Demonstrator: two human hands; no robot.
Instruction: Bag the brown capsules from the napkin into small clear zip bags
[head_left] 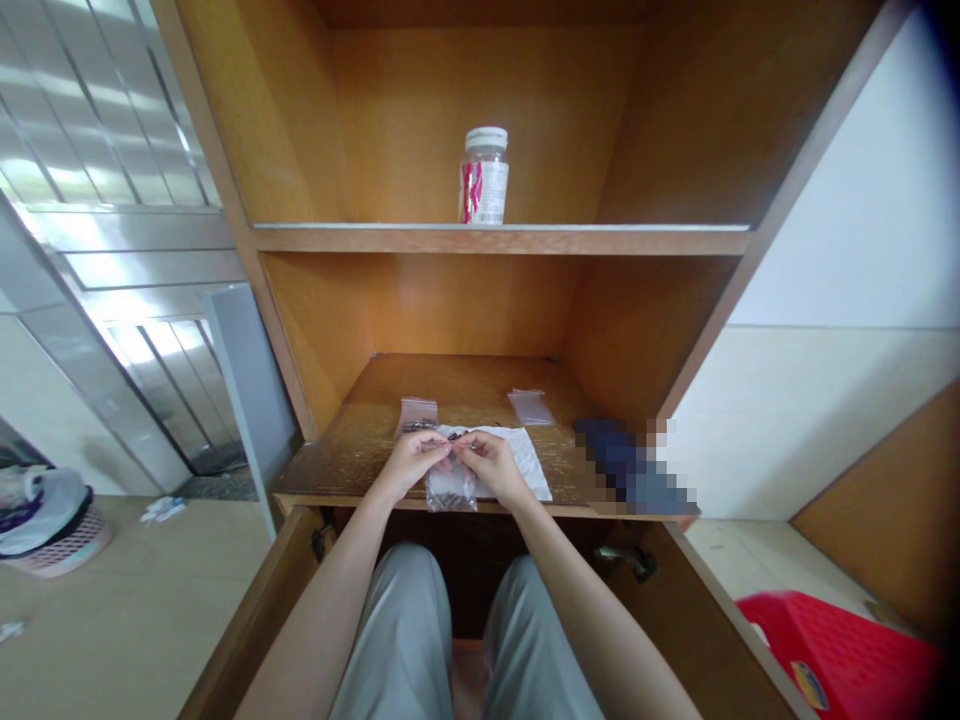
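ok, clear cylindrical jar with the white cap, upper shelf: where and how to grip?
Probably around the middle of the clear cylindrical jar, below its cap, from the open front: it stands upright, sides free, foot apparently behind the wooden shelf's edge.

No wording can be read: the fine print on the white-and-pink label (486, 193) of a lidded jar (486, 148) is too small, the sticker (808, 685) on a red plastic container (862, 650) indistinct.

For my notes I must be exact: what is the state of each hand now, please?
Left hand: closed, fingertips pinching the clear bag.
Right hand: closed, also pinching the bag; anything else held cannot be told.
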